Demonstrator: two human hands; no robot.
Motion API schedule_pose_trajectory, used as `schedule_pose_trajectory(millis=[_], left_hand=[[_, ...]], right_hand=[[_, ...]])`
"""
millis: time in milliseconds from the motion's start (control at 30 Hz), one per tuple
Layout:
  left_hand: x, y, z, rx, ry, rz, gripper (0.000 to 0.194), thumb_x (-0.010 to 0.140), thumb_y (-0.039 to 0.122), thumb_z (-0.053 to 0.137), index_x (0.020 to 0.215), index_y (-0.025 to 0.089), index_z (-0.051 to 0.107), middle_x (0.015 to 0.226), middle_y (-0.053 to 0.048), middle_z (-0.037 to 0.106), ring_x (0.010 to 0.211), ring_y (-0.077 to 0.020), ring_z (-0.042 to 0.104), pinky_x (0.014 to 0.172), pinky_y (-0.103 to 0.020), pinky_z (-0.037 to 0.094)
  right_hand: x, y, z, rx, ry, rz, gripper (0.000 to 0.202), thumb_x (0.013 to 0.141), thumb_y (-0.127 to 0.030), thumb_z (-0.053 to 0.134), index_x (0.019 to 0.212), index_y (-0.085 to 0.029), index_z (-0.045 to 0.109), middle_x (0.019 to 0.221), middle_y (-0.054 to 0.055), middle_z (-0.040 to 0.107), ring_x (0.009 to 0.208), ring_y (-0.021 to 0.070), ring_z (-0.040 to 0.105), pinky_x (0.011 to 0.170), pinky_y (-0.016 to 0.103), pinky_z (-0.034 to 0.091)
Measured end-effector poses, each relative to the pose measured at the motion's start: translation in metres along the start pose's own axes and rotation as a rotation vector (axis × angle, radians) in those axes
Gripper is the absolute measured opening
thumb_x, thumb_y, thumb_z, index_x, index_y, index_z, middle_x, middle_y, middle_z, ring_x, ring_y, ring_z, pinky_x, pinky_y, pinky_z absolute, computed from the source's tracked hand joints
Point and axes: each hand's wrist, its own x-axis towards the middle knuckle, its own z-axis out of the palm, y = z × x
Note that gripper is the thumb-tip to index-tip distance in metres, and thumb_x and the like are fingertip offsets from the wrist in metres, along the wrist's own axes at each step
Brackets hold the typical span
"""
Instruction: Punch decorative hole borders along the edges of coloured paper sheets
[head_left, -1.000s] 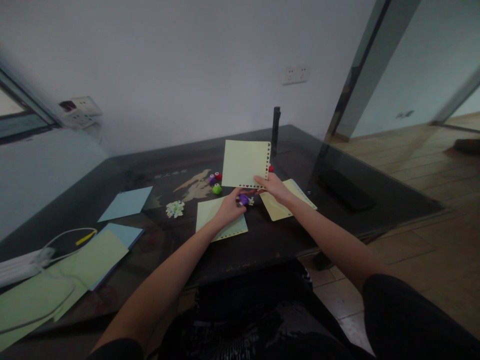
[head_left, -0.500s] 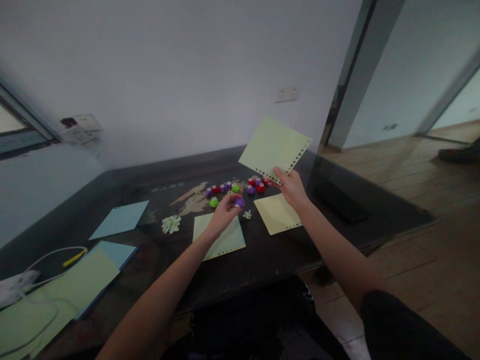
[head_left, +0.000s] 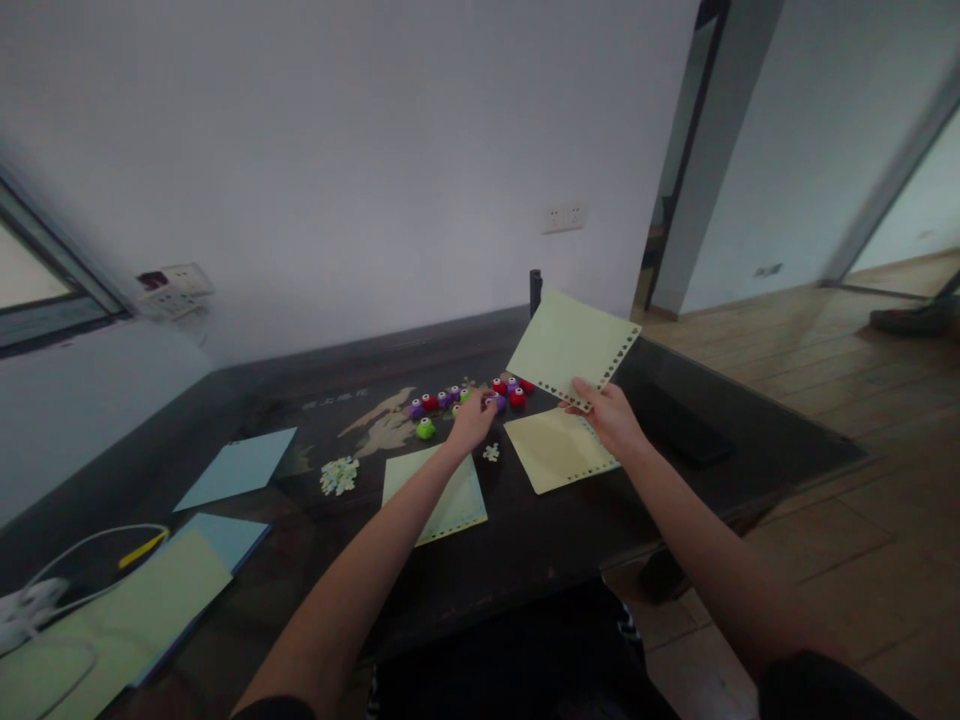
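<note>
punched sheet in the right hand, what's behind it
Behind the punched sheet in the right hand, a black upright object, wall and tabletop partly show; the object's base and whatever else the sheet covers are hidden.

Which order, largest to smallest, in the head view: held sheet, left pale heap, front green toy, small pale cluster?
Held sheet
Pale heap
Green toy and small cluster: too alike to rank

Sheet (head_left: 574, 345), pale green, dark-holed edging; toys (head_left: 426, 428), red, purple, green; table (head_left: 517, 540), black; sheet at left (head_left: 238, 468), light blue.
</note>
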Motion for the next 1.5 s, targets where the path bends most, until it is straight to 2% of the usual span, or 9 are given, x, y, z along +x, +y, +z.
schedule_pose_trajectory(millis=[133,400,567,733,900,1100,1333,1433,1500], left_hand=[[0.013,-0.001,0.018,0.059,0.015,-0.063,0.023,0.085,0.021,0.05,0.104,0.013,0.059,0.106,-0.012,0.065,0.098,-0.021,0.06,0.089,-0.036,0.045],[0.03,-0.005,0.039,0.187,-0.031,0.051,0.024,0.084,0.023,0.052,0.105,0.014,0.059,0.104,-0.01,0.067,0.095,-0.0209,0.061,0.089,-0.034,0.044],[0.04,-0.002,0.047,0.312,-0.081,0.073,0.024,0.086,0.025,0.049,0.105,0.015,0.061,0.102,-0.011,0.067,0.095,-0.0225,0.062,0.087,-0.034,0.044],[0.045,0.001,0.053,0.389,-0.052,0.048,0.025,0.085,0.029,0.051,0.102,0.013,0.06,0.101,-0.017,0.066,0.099,-0.0286,0.061,0.087,-0.04,0.043],[0.046,0.0,0.056,0.477,-0.1,0.096,0.025,0.088,0.03,0.048,0.099,0.012,0.061,0.097,-0.017,0.067,0.093,-0.0262,0.063,0.083,-0.036,0.045],[0.048,-0.001,0.058,0.496,-0.089,0.136,0.026,0.088,0.029,0.048,0.094,0.011,0.065,0.101,-0.018,0.065,0.1,-0.0257,0.06,0.09,-0.035,0.043],[0.04,-0.006,0.04,0.389,-0.006,0.199,0.021,0.085,0.026,0.051,0.097,0.012,0.063,0.107,-0.016,0.062,0.103,-0.0242,0.057,0.095,-0.037,0.041],[0.031,-0.005,0.018,0.18,0.071,0.133,0.016,0.083,0.023,0.051,0.089,0.015,0.063,0.093,-0.01,0.064,0.093,-0.0214,0.058,0.088,-0.037,0.045],[0.023,-0.003,0.001,-0.07,0.029,0.027,0.024,0.086,0.03,0.045,0.092,0.015,0.062,0.082,-0.007,0.064,0.078,-0.018,0.06,0.074,-0.032,0.048]], right_hand=[[0.001,0.005,0.001,0.006,-0.01,-0.024,0.024,0.071,-0.033,0.071,0.08,-0.013,0.064,0.075,0.007,0.07,0.052,0.0143,0.063,0.05,0.026,0.054],[0.0,0.004,0.0,0.032,-0.039,-0.036,0.027,0.068,-0.035,0.075,0.078,-0.013,0.064,0.072,0.006,0.069,0.051,0.0133,0.062,0.047,0.024,0.052],[-0.003,0.002,0.001,0.001,-0.054,-0.046,0.027,0.069,-0.036,0.073,0.077,-0.012,0.064,0.071,0.006,0.069,0.051,0.0128,0.062,0.049,0.024,0.052],[-0.007,-0.001,0.003,0.001,-0.048,-0.048,0.028,0.068,-0.037,0.073,0.077,-0.013,0.064,0.071,0.006,0.069,0.051,0.0132,0.061,0.05,0.025,0.052],[-0.007,-0.002,0.002,0.0,-0.07,-0.059,0.031,0.065,-0.04,0.074,0.077,-0.014,0.064,0.071,0.005,0.069,0.051,0.0135,0.061,0.05,0.025,0.052],[-0.007,0.001,0.002,-0.038,-0.075,-0.06,0.034,0.065,-0.044,0.073,0.078,-0.013,0.064,0.071,0.006,0.069,0.051,0.0141,0.061,0.051,0.026,0.051],[-0.006,0.004,0.0,-0.049,-0.064,-0.052,0.033,0.065,-0.043,0.074,0.077,-0.013,0.065,0.068,0.005,0.068,0.052,0.0146,0.061,0.05,0.026,0.051],[-0.006,0.005,-0.001,-0.061,-0.067,-0.036,0.031,0.065,-0.042,0.074,0.074,-0.014,0.065,0.065,0.005,0.067,0.05,0.0145,0.06,0.05,0.027,0.051],[-0.007,0.005,-0.001,-0.086,-0.101,-0.004,0.029,0.064,-0.04,0.076,0.071,-0.014,0.065,0.063,0.005,0.067,0.049,0.0137,0.059,0.048,0.026,0.051]])
